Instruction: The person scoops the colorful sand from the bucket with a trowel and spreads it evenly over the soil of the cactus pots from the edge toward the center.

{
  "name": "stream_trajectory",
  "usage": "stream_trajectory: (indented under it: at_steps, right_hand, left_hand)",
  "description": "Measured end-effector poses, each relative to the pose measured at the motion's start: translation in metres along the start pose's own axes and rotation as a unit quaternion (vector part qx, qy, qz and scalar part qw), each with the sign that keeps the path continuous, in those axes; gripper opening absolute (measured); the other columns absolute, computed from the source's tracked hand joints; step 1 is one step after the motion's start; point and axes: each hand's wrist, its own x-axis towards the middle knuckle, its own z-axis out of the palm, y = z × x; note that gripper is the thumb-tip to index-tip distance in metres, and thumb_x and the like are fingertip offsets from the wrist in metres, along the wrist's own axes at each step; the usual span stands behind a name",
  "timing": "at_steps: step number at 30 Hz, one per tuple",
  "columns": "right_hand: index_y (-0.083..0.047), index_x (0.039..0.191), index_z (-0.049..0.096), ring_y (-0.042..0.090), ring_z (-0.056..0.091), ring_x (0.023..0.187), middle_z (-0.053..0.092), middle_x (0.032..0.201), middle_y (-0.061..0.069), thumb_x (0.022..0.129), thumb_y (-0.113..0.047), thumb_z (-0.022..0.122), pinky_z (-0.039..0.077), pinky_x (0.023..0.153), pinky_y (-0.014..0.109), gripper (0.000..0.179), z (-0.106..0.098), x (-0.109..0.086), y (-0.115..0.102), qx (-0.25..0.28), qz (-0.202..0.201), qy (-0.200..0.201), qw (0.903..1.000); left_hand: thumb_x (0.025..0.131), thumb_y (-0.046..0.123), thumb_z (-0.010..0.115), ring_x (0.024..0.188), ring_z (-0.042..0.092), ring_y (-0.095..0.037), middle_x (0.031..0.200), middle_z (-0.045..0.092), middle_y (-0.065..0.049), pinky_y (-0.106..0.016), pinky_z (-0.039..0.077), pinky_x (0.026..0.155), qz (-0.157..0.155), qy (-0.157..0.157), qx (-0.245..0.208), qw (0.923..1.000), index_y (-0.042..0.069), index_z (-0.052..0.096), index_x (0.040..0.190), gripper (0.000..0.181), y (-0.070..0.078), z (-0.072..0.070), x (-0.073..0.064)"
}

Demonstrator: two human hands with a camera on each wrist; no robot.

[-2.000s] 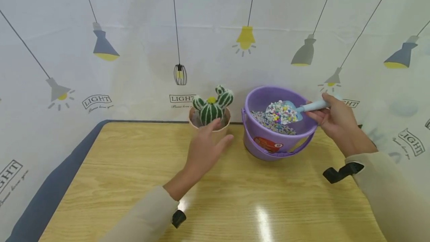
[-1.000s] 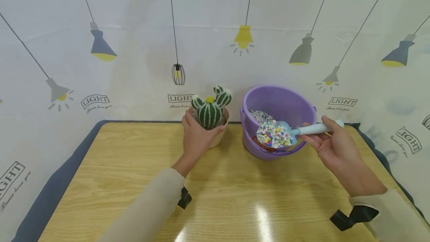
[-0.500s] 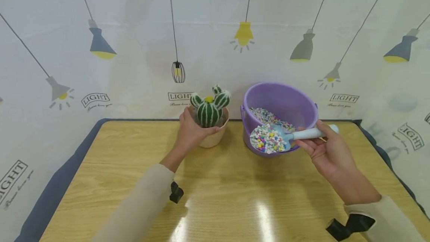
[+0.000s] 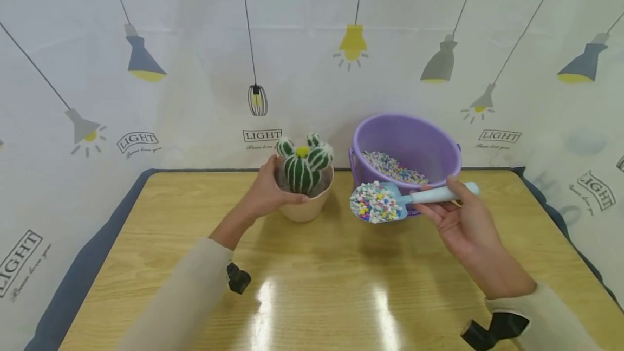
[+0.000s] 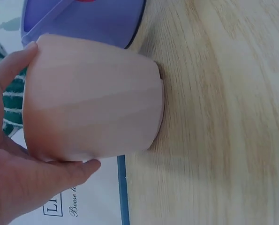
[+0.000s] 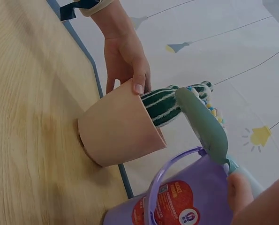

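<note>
My left hand (image 4: 260, 191) grips the rim of a peach-coloured flower pot (image 4: 303, 211), which holds a green-and-white toy cactus (image 4: 299, 173). In the left wrist view, thumb and fingers clasp the top of the pot (image 5: 92, 98), and its base is at the wooden surface. My right hand (image 4: 468, 226) holds a light blue scoop (image 4: 434, 195) by its handle. Colourful pebbles (image 4: 375, 203) heap the scoop's blade, in front of the purple bucket's near rim and right of the pot. The right wrist view shows the blade's underside (image 6: 202, 124) overlapping the cactus.
The purple bucket (image 4: 414, 137) stands at the back, right of the pot, with more pebbles (image 4: 392, 167) inside and its handle hanging down. Behind the wooden table (image 4: 322, 286) rises a white cloth (image 4: 205, 69) printed with lamps.
My left hand has taken hold of the pot's rim, and the pot has shifted slightly nearer. The loaded scoop has come out of the bucket, moving left and towards me.
</note>
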Motion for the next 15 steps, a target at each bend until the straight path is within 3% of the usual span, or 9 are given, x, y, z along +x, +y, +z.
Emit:
stream_trajectory:
  at_steps: [9, 15]
  right_hand:
    - [-0.016, 0.129, 0.030, 0.035, 0.069, 0.095, 0.065, 0.098, 0.023, 0.100, -0.017, 0.055, 0.056, 0.084, 0.047, 0.038, 0.009, 0.001, 0.017, -0.047, -0.010, 0.005, 0.9988]
    - [-0.018, 0.130, 0.031, 0.032, 0.069, 0.095, 0.066, 0.097, 0.020, 0.099, -0.016, 0.056, 0.057, 0.081, 0.046, 0.039, 0.012, 0.002, 0.023, -0.060, -0.019, 0.008, 0.9980]
  left_hand:
    - [0.068, 0.031, 0.089, 0.148, 0.015, -0.028, 0.163, 0.011, -0.010, -0.047, 0.016, 0.120, -0.006, -0.089, -0.016, 0.9959, 0.012, -0.003, 0.157, 0.129, -0.006, -0.008, -0.010]
    - [0.065, 0.024, 0.090, 0.148, 0.015, -0.026, 0.163, 0.012, -0.009, -0.045, 0.011, 0.120, 0.014, -0.153, -0.026, 0.9878, 0.011, -0.004, 0.157, 0.132, -0.004, -0.012, -0.019]
